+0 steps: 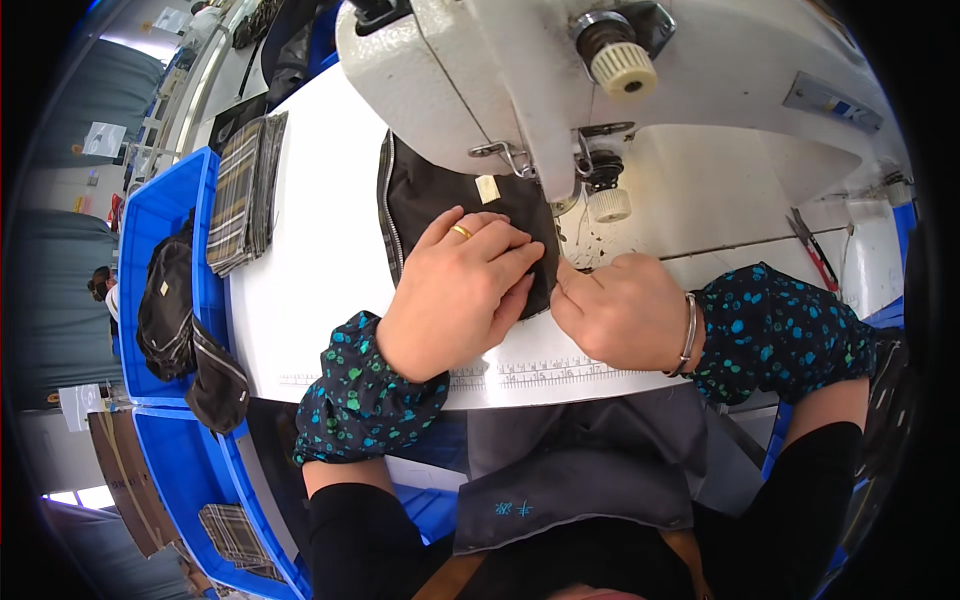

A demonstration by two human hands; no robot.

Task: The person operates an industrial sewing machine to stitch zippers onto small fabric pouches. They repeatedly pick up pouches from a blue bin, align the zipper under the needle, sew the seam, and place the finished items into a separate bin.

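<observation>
A dark brown-black fabric piece with a zip along its left edge and a small pale label lies under the white sewing machine's needle area. My left hand, wearing a gold ring, rests on the fabric with closely bent fingers, pressing and gripping it. To its right, my right hand, with a bracelet at the wrist, is closed at the fabric's right edge, fingertips pinched on it. The material between the fingertips is largely hidden.
A white work table has a ruler strip along its front. At left stand blue bins holding dark pouches and plaid pieces; a plaid stack lies beside them. Red-handled scissors lie at right. Another person is at far left.
</observation>
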